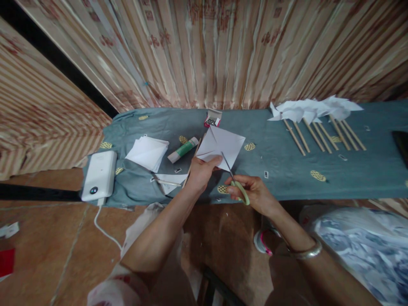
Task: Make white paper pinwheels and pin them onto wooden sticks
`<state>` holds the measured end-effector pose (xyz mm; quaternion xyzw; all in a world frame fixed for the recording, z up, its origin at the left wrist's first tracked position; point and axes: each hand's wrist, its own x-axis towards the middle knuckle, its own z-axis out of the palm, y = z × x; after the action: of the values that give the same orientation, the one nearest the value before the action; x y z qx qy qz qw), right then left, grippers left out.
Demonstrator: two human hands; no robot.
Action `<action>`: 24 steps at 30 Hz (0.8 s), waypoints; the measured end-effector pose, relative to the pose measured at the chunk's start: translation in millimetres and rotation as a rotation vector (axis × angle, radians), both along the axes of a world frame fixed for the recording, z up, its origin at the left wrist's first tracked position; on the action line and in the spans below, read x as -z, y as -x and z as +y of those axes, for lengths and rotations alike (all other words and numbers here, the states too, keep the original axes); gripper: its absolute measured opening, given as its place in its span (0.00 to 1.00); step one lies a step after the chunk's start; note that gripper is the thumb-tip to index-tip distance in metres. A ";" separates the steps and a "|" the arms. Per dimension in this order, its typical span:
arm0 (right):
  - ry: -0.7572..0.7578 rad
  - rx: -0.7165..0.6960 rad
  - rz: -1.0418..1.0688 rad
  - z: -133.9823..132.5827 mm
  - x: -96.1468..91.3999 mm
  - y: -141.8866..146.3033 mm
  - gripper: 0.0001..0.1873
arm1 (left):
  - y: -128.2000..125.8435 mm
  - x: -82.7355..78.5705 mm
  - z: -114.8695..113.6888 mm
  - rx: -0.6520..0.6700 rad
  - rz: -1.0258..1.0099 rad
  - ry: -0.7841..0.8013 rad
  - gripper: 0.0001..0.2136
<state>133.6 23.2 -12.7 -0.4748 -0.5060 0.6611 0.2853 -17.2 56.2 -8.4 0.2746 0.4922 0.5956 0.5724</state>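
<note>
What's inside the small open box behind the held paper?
Small shiny metallic pieces show inside the box; too small to identify. Whatever lies beneath the top ones is covered.

Right of the single green-and-white tube (pixel 184 149) were one pair of scissors (pixel 243 192), one small box (pixel 211 122) and eight paper-topped sticks (pixel 314 136). Left of it was one power bank (pixel 102 172).

Narrow table (pixel 287 185) under a grey-green cloth with yellow pineapple-like prints; left end has a white power bank (pixel 101 172) with cable plugged in, then a loose stack of white paper squares (pixel 148 152), a green-and-white glue stick (pixel 183 150) and a partly hidden wooden stick (pixel 186 180). Near front edge, a paper piece (pixel 168 189) with a slim pen-like rod across it; at back, an open red box (pixel 212 120) of small metal bits. Right side: row of white paper pinwheels (pixel 315 111) on wooden sticks, overlapping, plus a dark flat object (pixel 400 144), cut off.
</note>
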 end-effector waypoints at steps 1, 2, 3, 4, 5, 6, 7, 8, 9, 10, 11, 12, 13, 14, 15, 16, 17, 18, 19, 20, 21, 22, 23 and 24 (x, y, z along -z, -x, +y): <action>0.003 0.005 -0.006 0.0 -0.5 0.2 0.19 | 0.1 0.1 -0.2 0.000 -0.005 0.000 0.12; 0.003 0.010 -0.010 0.0 -1.2 0.5 0.19 | 0.0 0.3 -0.5 0.002 -0.007 0.003 0.12; 0.003 0.016 -0.012 0.1 -2.1 0.7 0.19 | -0.1 0.7 -0.8 0.005 -0.003 0.009 0.11; 0.003 0.019 -0.014 0.2 -3.0 0.9 0.20 | -0.2 1.1 -1.0 0.009 0.004 0.018 0.11; 0.004 0.020 -0.015 0.3 -3.8 1.1 0.20 | -0.4 1.5 -1.2 0.011 0.012 0.024 0.11; 0.005 0.021 -0.013 0.4 -4.5 1.2 0.20 | -0.5 1.9 -1.4 0.012 0.018 0.028 0.11; 0.005 0.022 -0.010 0.6 -5.1 1.3 0.20 | -0.6 2.1 -1.6 0.011 0.021 0.029 0.11; 0.005 0.021 -0.009 0.7 -5.5 1.3 0.20 | -0.7 2.2 -1.7 0.011 0.023 0.029 0.11; 0.004 0.019 -0.009 0.8 -5.8 1.3 0.19 | -0.7 2.1 -1.7 0.011 0.021 0.027 0.11; 0.002 0.016 -0.008 0.9 -5.9 1.3 0.19 | -0.6 2.0 -1.8 0.013 0.018 0.026 0.11; 0.003 0.014 -0.006 1.0 -5.9 1.3 0.19 | -0.5 1.8 -1.9 0.013 0.016 0.025 0.11; 0.006 0.013 -0.004 1.1 -5.8 1.4 0.19 | -0.3 1.5 -1.9 0.014 0.016 0.026 0.11; 0.010 0.014 -0.001 1.1 -5.6 1.5 0.19 | -0.2 1.3 -2.0 0.014 0.016 0.026 0.11; 0.015 0.014 0.003 1.0 -5.3 1.5 0.19 | -0.1 1.2 -2.0 0.015 0.016 0.027 0.12; 0.018 0.013 0.009 0.9 -4.9 1.6 0.19 | 0.0 1.2 -2.0 0.016 0.015 0.026 0.12; 0.020 0.011 0.014 0.8 -4.4 1.6 0.19 | 0.0 1.2 -2.0 0.017 0.014 0.027 0.12; 0.021 0.011 0.019 0.6 -3.9 1.5 0.19 | 0.0 1.3 -2.1 0.018 0.013 0.027 0.12; 0.020 0.011 0.023 0.4 -3.4 1.4 0.19 | 0.0 1.3 -2.1 0.018 0.011 0.027 0.12; 0.019 0.010 0.024 0.3 -2.8 1.3 0.19 | -0.1 1.3 -2.2 0.018 0.009 0.027 0.12; 0.019 0.010 0.023 0.2 -2.4 1.1 0.19 | -0.1 1.2 -2.3 0.018 0.007 0.026 0.12; 0.018 0.011 0.021 0.2 -2.1 0.9 0.19 | -0.2 1.1 -2.5 0.018 0.006 0.027 0.13; 0.017 0.008 0.018 0.3 -2.0 0.8 0.19 | -0.1 0.9 -2.7 0.019 0.008 0.029 0.13; 0.013 0.005 0.017 0.4 -2.0 0.7 0.19 | -0.1 0.7 -2.8 0.020 0.012 0.033 0.13; 0.009 0.000 0.017 0.5 -2.1 0.6 0.19 | 0.0 0.5 -3.0 0.021 0.017 0.036 0.13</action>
<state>133.0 23.7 -10.6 -0.4706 -0.5007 0.6672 0.2876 -17.2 53.2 -8.8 0.2743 0.5049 0.5782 0.5792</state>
